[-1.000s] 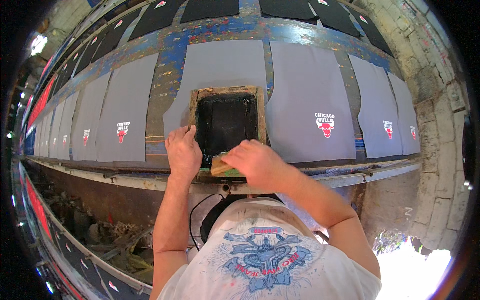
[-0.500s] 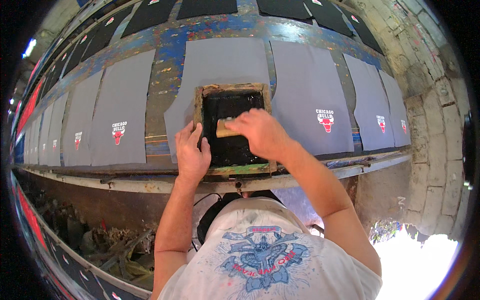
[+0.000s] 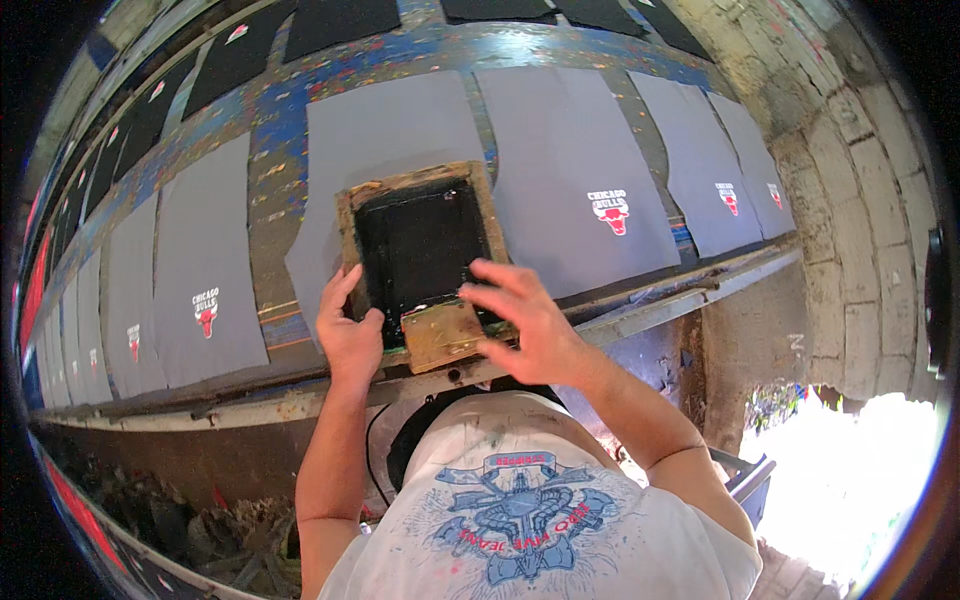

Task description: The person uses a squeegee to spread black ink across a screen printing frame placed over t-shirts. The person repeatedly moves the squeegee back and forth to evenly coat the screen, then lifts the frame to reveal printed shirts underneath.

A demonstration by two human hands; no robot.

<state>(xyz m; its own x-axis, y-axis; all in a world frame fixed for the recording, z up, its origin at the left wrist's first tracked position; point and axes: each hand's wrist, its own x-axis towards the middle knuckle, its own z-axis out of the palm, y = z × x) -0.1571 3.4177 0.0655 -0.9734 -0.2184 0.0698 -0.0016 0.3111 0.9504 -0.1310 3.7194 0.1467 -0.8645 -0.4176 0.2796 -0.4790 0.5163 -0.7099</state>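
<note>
A wooden screen-printing frame with a dark mesh lies on a grey fabric panel at the table's near edge. My left hand grips the frame's left rail near its lower corner, the thumb toward the inside. A squeegee with a wooden handle leans at the near end of the frame. Beside its right end is my right hand, fingers spread and holding nothing. Whatever lies under the mesh is hidden.
Grey panels with a red and white bull print lie on both sides along the long paint-spotted table. Black panels line its far side. A metal rail runs along the near edge; a block wall stands at the right.
The squeegee has come from the middle of the frame to its near end, and my right hand has let go of it. The view has turned, and the frame appears tilted.
</note>
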